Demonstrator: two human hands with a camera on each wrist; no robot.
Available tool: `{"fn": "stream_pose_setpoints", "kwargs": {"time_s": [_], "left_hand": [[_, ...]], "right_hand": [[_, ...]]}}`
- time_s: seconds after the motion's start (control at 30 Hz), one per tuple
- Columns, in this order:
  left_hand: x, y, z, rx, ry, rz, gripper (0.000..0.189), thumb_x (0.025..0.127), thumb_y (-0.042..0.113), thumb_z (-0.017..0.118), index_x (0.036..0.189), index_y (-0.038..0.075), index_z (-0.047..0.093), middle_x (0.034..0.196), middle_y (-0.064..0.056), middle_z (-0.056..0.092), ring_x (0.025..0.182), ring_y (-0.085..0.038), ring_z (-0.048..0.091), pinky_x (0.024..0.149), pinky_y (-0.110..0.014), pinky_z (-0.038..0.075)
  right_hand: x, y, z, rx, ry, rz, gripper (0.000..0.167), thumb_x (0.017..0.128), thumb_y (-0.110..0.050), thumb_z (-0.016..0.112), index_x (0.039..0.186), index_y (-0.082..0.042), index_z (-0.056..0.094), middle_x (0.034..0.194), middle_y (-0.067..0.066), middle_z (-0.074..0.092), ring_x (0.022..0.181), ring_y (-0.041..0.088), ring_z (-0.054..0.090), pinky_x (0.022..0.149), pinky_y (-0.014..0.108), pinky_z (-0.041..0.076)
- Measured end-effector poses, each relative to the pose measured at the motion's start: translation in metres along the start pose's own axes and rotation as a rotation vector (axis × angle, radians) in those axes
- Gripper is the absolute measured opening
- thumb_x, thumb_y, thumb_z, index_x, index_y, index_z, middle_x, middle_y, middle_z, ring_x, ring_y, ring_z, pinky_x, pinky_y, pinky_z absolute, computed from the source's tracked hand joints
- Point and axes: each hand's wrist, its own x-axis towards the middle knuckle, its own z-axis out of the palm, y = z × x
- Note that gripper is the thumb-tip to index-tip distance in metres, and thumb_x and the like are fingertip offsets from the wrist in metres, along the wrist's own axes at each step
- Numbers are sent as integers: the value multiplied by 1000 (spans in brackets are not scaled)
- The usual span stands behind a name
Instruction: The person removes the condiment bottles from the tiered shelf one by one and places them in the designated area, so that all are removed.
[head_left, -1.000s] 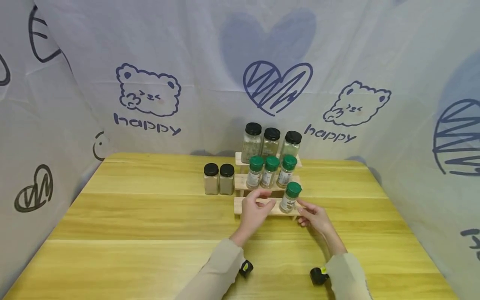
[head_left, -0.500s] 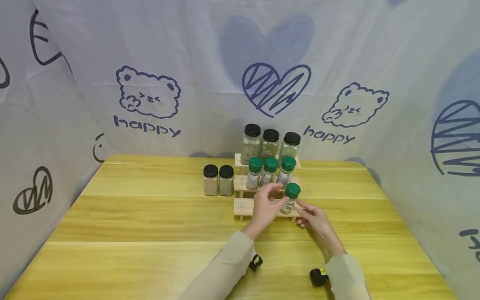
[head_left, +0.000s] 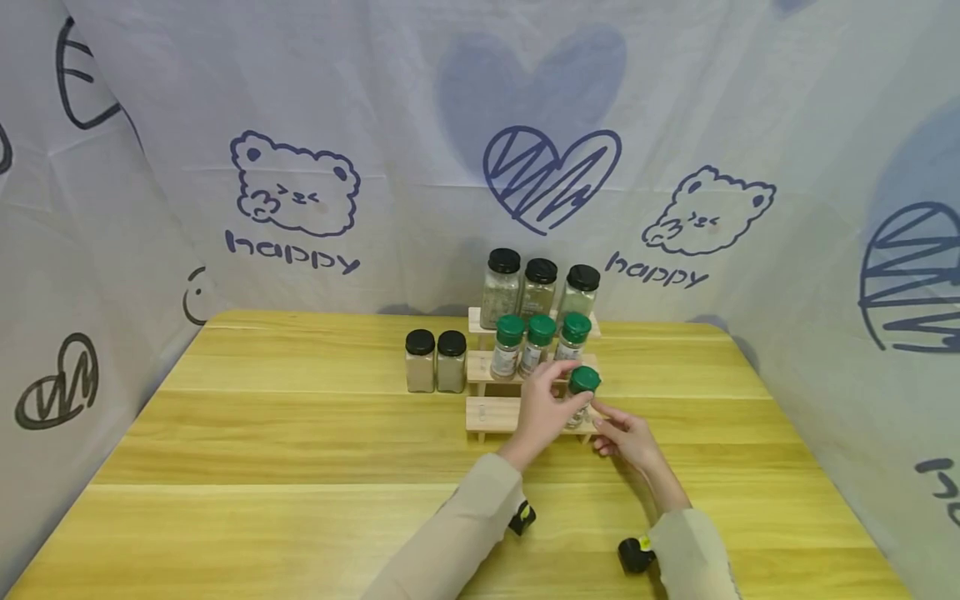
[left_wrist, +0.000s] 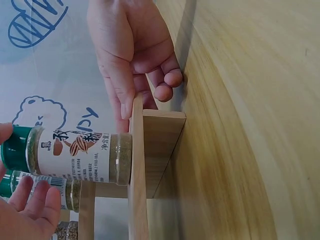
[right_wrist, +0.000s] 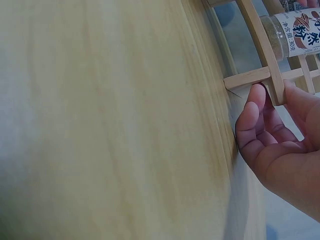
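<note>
A three-step wooden rack [head_left: 491,412] stands on the table. On its lowest step, toward the right end, is an upright spice jar [left_wrist: 75,155] with a green cap and a white label. My left hand [head_left: 543,408] has its thumb and index finger at the two sides of that cap, and the other fingers curl below in the left wrist view. With thumb and fingers, my right hand [head_left: 630,437] pinches the right end of the lowest step. The right wrist view shows the right thumb [right_wrist: 300,102] above the step's end and curled fingers beneath it.
Three green-capped jars [head_left: 506,354] fill the middle step. Three taller black-capped jars [head_left: 501,292] stand on the top step. Two black-capped jars [head_left: 435,367] stand on the table left of the rack. A printed cloth [head_left: 420,125] hangs behind the table [head_left: 285,433].
My left hand has moved right along the lowest step to the green-capped jar and closed in around its cap. The right hand stays at the rack's end.
</note>
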Motion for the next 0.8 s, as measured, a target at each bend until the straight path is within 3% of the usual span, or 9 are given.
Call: {"fn": "stream_pose_setpoints", "kwargs": {"time_s": [0.23, 0.43, 0.57, 0.8], "left_hand": [[0, -2, 4, 3, -7, 9, 34, 76, 8, 71, 109, 6, 63, 107, -7, 59, 93, -18, 53, 69, -30, 49], [0, -2, 4, 10, -2, 7, 34, 75, 7, 71, 108, 6, 63, 106, -7, 61, 84, -13, 58, 66, -29, 50], [0, -1, 3, 6, 4, -2, 34, 74, 7, 72, 107, 5, 63, 102, -7, 63, 77, -15, 58, 62, -25, 48], [-2, 2, 1, -39, 8, -1, 35, 74, 6, 72, 107, 3, 64, 102, -10, 64, 80, -16, 61, 61, -18, 46]], "right_hand": [[0, 0, 0, 22, 0, 3, 43, 92, -10, 50, 132, 3, 37, 73, 6, 61, 59, 11, 58, 55, 23, 50], [-1, 1, 2, 26, 8, -3, 44, 92, -9, 50, 131, 4, 38, 75, 6, 61, 58, 10, 58, 54, 23, 50], [0, 1, 1, 12, 11, -4, 43, 92, -9, 50, 131, 3, 38, 76, 6, 61, 58, 10, 58, 54, 23, 50], [-1, 0, 1, -1, 6, 3, 44, 92, -11, 50, 132, 3, 38, 75, 6, 62, 59, 11, 58, 55, 24, 50]]}}
